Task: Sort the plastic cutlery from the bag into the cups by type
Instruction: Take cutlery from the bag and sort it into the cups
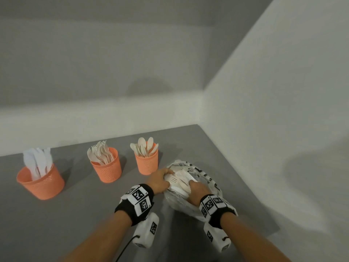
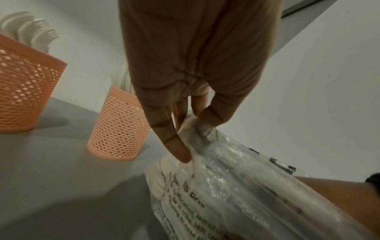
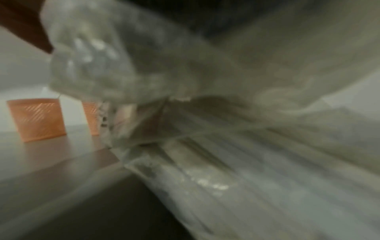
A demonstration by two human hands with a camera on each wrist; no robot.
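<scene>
A clear printed plastic bag (image 1: 179,205) lies on the grey table at the right, with pale cutlery (image 1: 179,179) showing in its mouth. My left hand (image 1: 168,173) pinches the bag's near-left rim; the left wrist view shows the fingertips (image 2: 183,155) nipping the crumpled plastic (image 2: 236,186). My right hand (image 1: 192,186) reaches into the bag's mouth, its fingers buried among the cutlery and hidden. Three orange mesh cups stand in a row: the knife cup (image 1: 40,181) at left, the fork cup (image 1: 106,167) in the middle, the spoon cup (image 1: 147,159) nearest the bag.
White walls close the table's back and right side, meeting in a corner just behind the bag. The right wrist view is mostly blurred bag plastic (image 3: 226,113), with an orange cup (image 3: 38,119) at its left. Bare grey tabletop (image 1: 85,214) lies in front of the cups.
</scene>
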